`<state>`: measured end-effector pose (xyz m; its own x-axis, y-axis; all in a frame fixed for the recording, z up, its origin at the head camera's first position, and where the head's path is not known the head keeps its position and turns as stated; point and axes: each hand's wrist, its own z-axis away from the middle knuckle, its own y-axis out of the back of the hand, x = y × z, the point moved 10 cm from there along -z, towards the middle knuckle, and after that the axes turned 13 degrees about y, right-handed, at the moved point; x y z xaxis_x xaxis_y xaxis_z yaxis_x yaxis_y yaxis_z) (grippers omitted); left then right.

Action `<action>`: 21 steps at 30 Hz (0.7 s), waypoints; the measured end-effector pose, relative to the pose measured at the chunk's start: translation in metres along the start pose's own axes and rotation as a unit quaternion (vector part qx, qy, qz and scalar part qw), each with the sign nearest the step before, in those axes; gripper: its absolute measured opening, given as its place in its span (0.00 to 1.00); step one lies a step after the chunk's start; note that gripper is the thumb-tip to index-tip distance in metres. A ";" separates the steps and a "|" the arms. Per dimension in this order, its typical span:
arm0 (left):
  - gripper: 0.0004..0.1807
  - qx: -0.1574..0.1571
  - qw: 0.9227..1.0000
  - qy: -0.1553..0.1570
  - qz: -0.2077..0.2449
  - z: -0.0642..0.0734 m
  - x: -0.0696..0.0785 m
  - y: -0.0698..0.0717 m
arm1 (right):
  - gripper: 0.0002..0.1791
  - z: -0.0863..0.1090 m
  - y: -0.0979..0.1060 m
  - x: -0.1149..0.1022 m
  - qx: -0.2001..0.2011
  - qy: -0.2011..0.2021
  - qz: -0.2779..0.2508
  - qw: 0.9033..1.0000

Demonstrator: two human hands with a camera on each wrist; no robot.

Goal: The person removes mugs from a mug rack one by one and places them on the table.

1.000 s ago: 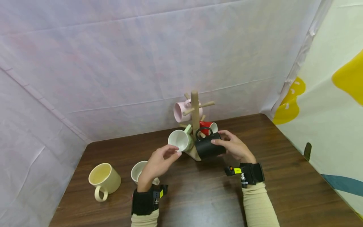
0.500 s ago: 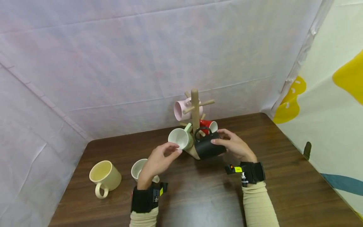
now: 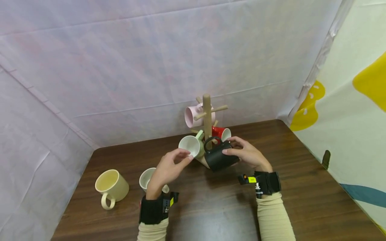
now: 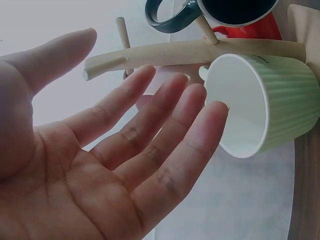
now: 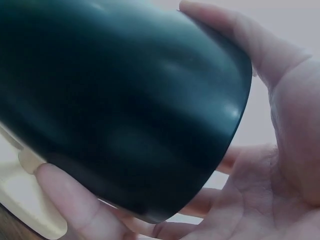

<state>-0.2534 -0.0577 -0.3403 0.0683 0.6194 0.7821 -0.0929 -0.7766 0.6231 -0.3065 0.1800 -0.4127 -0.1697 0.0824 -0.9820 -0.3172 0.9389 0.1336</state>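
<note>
My right hand (image 3: 250, 155) grips a black mug (image 3: 221, 157) near its base, thumb on one side and fingers on the other. The mug lies tilted on its side, its handle up beside the wooden mug tree (image 3: 207, 124). In the left wrist view the black mug's mouth and handle show above the post. My left hand (image 3: 171, 169) has loosely bent fingers and holds nothing. Its fingertips are close to the rim of a ribbed pale green mug (image 4: 280, 100), which is by the post; whether they touch it I cannot tell.
A pink mug (image 3: 193, 117) hangs on an upper peg, and a red mug (image 3: 219, 133) is low behind the black one. A yellow mug (image 3: 113, 190) and a white mug (image 3: 146, 179), partly behind my left wrist, stand on the brown table (image 3: 211, 214).
The black mug has shifted slightly left and tilted more, its handle moving left toward the post. My left hand has barely moved.
</note>
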 end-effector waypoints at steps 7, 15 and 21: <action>0.20 0.014 1.000 -0.004 0.008 0.001 0.003 0.004 | 0.34 0.000 -0.003 -0.002 -0.014 0.008 0.005 1.000; 0.20 0.018 1.000 -0.001 0.006 0.000 0.004 0.002 | 0.34 0.000 -0.003 -0.003 -0.016 0.012 0.037 0.999; 0.21 0.017 1.000 0.005 0.004 -0.001 0.004 0.000 | 0.33 0.001 -0.003 -0.005 -0.021 0.015 0.066 0.997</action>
<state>-0.2537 -0.0551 -0.3366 0.0585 0.6139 0.7872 -0.0598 -0.7850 0.6166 -0.3039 0.1769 -0.4079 -0.2405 0.1936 -0.9511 -0.3291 0.9056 0.2675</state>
